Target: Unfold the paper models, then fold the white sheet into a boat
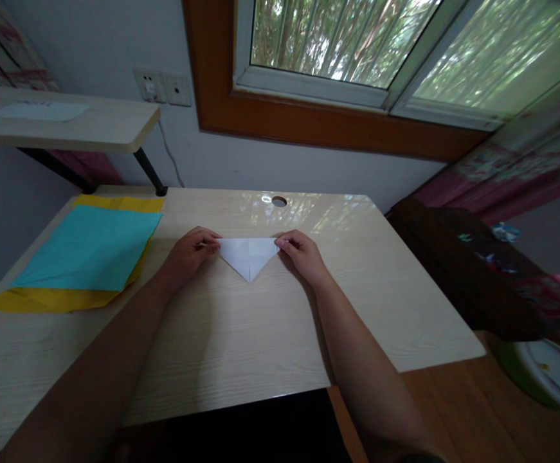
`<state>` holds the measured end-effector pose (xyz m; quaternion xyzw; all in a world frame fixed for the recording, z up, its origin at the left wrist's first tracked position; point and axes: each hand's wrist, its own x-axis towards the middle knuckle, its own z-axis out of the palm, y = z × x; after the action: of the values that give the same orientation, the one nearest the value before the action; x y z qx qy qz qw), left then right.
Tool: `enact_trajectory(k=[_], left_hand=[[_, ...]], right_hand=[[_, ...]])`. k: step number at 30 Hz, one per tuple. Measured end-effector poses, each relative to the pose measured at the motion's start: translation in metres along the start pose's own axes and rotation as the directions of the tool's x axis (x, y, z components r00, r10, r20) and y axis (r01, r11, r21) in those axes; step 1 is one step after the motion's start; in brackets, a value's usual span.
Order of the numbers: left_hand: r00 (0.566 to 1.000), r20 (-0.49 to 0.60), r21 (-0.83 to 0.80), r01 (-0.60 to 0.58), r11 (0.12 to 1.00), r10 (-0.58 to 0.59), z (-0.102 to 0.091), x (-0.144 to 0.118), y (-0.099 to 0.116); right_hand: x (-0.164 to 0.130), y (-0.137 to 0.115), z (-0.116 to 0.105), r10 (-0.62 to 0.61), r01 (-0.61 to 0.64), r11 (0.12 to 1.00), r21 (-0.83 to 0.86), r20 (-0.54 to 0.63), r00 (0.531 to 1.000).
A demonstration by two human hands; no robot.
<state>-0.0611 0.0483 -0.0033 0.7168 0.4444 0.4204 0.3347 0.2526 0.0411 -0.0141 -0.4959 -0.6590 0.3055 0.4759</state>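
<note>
A white sheet of paper (248,254) folded into a downward-pointing triangle lies flat on the pale wooden desk (260,321). My left hand (191,249) pinches the triangle's left corner. My right hand (300,252) pinches its right corner. Both forearms reach in from the near edge of the desk.
A cyan sheet (89,247) lies on a yellow sheet (53,299) at the desk's left. A cable hole (279,201) sits near the back edge. A raised shelf (67,122) stands at back left, a dark piece of furniture (467,270) to the right, a window behind.
</note>
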Motion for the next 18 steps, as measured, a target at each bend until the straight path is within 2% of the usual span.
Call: enact_trajectory(k=[4, 10, 18], left_hand=[[1.000, -0.016, 0.072, -0.018, 0.997, 0.019, -0.0003, 0.0002, 0.0008], [0.999, -0.008, 0.162, 0.039, 0.986, -0.038, 0.0004, -0.0006, 0.0046], [0.999, -0.008, 0.221, 0.048, 0.974, -0.047, 0.0012, -0.0010, 0.0059]], right_hand=[[-0.0011, -0.0015, 0.0005, 0.022, -0.022, 0.999, -0.028, 0.012, 1.000], [-0.0012, 0.0030, 0.0026, 0.060, -0.060, 0.998, -0.022, 0.002, 0.998], [-0.0029, 0.0014, 0.0054, 0.147, -0.147, 0.988, 0.040, 0.013, 0.989]])
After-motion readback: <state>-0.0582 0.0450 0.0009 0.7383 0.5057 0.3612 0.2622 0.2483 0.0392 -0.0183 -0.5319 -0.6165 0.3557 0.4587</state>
